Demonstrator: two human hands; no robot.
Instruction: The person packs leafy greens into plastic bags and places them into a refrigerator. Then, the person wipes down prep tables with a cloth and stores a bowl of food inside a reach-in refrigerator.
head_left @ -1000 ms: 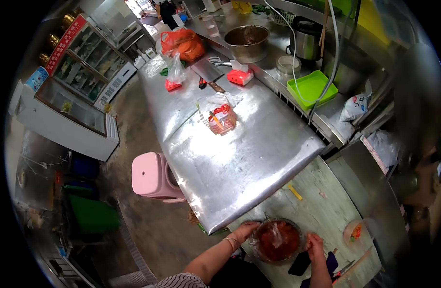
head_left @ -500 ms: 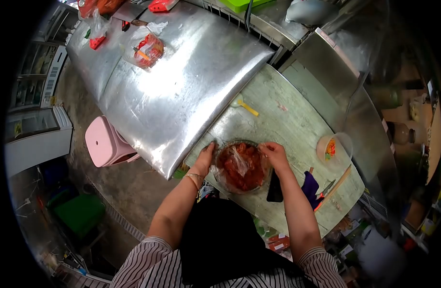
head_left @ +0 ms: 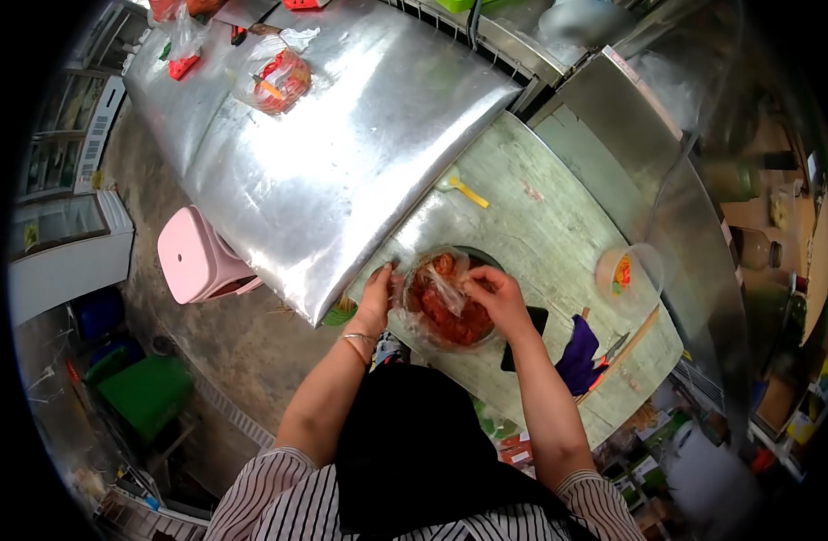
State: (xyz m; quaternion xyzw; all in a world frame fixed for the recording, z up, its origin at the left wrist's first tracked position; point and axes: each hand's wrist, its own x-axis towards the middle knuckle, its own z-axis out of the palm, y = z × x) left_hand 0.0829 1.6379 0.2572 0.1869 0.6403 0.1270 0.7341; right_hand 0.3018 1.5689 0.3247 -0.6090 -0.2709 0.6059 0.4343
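A round bowl lined with clear plastic holds red, sauce-coated food (head_left: 452, 316) on the pale green tabletop (head_left: 522, 243). My left hand (head_left: 376, 293) grips the plastic at the bowl's left rim. Over the bowl's right part, my right hand (head_left: 495, 296) pinches the clear plastic (head_left: 443, 287), which is bunched across the food. Part of the dark bowl rim shows uncovered at the top right. A black phone-like object (head_left: 525, 341) lies just right of the bowl, partly behind my right forearm.
A yellow-handled spoon (head_left: 468, 192) lies above the bowl. Right are a clear tub (head_left: 623, 273), purple cloth (head_left: 578, 356) and scissors (head_left: 615, 347). A metal surface (head_left: 324, 153) holds a container of red items (head_left: 281, 81). A pink stool (head_left: 187, 257) stands left.
My right hand has moved left and inward over the bowl, drawing the plastic with it. More of the bowl's upper right rim is bare. The view has shifted slightly.
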